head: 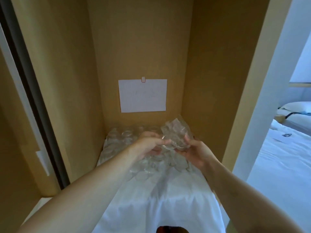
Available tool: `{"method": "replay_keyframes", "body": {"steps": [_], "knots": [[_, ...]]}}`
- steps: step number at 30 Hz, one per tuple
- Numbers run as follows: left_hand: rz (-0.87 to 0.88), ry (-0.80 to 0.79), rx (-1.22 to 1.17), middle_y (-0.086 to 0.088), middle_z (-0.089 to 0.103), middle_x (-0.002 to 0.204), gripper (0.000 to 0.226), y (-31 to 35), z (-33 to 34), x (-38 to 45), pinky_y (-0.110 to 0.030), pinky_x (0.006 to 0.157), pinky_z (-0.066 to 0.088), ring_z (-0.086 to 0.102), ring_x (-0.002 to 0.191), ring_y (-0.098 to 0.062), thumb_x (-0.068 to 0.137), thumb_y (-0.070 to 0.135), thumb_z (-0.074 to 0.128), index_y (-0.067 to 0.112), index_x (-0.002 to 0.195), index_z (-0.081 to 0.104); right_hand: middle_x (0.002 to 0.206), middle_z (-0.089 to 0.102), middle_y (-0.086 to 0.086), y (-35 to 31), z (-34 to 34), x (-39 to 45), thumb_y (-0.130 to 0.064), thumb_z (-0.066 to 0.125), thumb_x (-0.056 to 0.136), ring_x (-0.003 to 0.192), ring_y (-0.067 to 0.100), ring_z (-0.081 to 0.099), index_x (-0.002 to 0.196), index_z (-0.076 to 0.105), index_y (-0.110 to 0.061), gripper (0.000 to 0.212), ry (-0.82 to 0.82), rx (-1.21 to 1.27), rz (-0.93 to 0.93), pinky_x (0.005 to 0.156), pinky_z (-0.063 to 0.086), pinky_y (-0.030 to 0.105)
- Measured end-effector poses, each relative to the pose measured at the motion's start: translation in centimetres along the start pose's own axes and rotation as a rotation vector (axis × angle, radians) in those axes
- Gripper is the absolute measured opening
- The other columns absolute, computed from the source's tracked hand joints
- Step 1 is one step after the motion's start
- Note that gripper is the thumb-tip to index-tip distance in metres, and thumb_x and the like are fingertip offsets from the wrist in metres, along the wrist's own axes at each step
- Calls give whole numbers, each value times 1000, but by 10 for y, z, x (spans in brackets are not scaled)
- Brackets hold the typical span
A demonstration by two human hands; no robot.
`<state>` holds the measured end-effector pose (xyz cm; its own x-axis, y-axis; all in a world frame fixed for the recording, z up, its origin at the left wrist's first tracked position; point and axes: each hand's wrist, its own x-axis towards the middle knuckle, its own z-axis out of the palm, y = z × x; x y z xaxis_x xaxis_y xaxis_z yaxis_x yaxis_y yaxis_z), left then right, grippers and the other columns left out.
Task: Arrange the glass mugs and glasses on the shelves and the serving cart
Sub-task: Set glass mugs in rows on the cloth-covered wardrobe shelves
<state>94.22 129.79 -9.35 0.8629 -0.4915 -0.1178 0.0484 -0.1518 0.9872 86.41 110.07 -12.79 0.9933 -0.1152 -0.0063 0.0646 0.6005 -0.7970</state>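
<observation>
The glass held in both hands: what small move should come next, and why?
Probably lower the glass onto the white cloth in front of the other glasses. Both the left hand and the right hand hold it above a crowded cluster; bare cloth lies nearer.

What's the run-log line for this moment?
left hand: holds glass | right hand: holds same glass | glass: lifted above other glasses on white cloth | place: wooden alcove
</observation>
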Motion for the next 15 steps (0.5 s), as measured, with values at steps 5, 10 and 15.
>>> {"method": "replay_keyframes", "body": {"steps": [5,10,15], "knots": [[112,215,293,-3,71,106,38,-23,-7,18,-30,84,54,67,99,-19,72,29,91,15,102,71,124,66,19,-7,-27,-14,3,79,72,104,37,69,142,47,2,77,229,-311,-16,93,56,56],[173,287,568,-1,66,127,58,-50,-12,27,-29,93,49,62,117,-20,73,43,87,24,124,68,118,59,-6,6,-38,-18,-21,99,56,105,16,58,128,53,-26,86,404,-1225,-8,78,50,27],[231,324,760,2,67,130,56,-65,-15,25,-18,78,38,64,112,-18,76,44,82,29,127,65,120,58,-7,37,-44,-9,-40,95,57,106,18,58,142,43,-30,100,387,-1629,45,76,47,25]]}}
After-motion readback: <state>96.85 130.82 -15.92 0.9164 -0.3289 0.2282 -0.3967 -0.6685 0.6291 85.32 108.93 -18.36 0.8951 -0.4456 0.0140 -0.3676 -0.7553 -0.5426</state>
